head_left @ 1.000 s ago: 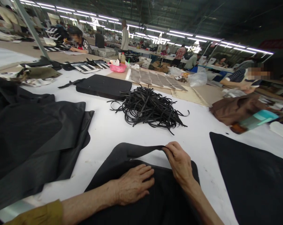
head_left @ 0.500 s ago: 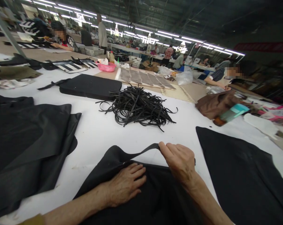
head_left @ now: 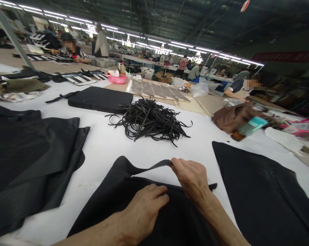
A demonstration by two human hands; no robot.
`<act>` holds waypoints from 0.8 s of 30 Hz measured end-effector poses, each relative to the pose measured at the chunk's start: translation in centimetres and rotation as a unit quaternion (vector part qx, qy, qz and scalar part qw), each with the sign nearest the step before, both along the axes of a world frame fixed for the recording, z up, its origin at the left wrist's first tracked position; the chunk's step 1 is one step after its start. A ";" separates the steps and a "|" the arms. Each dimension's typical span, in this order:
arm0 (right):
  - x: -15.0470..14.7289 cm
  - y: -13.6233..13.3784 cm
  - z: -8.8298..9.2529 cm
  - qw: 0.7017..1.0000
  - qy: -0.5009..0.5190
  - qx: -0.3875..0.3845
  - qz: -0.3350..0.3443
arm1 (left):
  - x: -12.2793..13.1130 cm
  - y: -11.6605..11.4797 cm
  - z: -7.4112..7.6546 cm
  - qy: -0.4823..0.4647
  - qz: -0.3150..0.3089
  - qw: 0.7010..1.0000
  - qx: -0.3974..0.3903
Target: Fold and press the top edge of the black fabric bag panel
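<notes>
A large black sheet, smooth like leather or coated cloth (head_left: 103, 191), lies on the white tabletop in front of me. Along its far edge a narrow black strip (head_left: 158, 165) rises in a curve, joined to the sheet at the left. My right hand (head_left: 191, 176) pinches this strip at its right end, slightly above the table. Over the middle of the sheet is my left hand (head_left: 146, 206), its fingers curled in and close together. What lies under those fingertips is hidden. Beyond the sheet sits a tangled heap of thin black strips (head_left: 154, 119).
More black sheets lie at left (head_left: 28, 153) and right (head_left: 262, 184). Behind the heap is a thick black stack (head_left: 100, 99), near a pink basin (head_left: 117, 79). At right, a teal-lidded bottle (head_left: 249, 129) rests against brown cloth (head_left: 228, 118). Several people work farther back.
My left hand has gone from lying flat with fingers spread to curled fingers, nearer me. The right hand still holds the strip, a little farther left. The view has shifted slightly.
</notes>
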State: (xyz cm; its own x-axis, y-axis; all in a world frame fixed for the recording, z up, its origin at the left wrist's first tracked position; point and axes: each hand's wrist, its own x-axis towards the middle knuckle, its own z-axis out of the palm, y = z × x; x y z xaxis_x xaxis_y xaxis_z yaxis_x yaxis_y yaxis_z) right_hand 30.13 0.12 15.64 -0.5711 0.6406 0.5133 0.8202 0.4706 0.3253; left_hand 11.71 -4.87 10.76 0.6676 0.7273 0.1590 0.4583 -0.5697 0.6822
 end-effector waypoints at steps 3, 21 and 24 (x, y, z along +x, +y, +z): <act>-0.1 -0.5 0.4 1.000 0.011 -0.002 0.013 | 1.9 1.0 0.9 -0.057 -0.062 0.993 -0.079; -0.1 -1.0 1.0 0.999 0.013 -0.033 -0.016 | 4.5 3.4 -1.0 -0.187 0.171 0.947 -0.197; 0.0 -0.5 0.5 0.997 0.010 -0.064 -0.039 | 5.1 3.5 -0.3 -0.080 0.045 0.993 -0.074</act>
State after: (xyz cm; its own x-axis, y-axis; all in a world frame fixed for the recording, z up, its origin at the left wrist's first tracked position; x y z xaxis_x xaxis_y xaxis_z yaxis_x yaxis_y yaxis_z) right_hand 30.16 -0.40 16.10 -0.5078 0.7437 0.4348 0.8614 0.4420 0.2502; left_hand 16.80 -1.33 10.44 0.5744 0.8056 0.1449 0.3815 -0.4201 0.8234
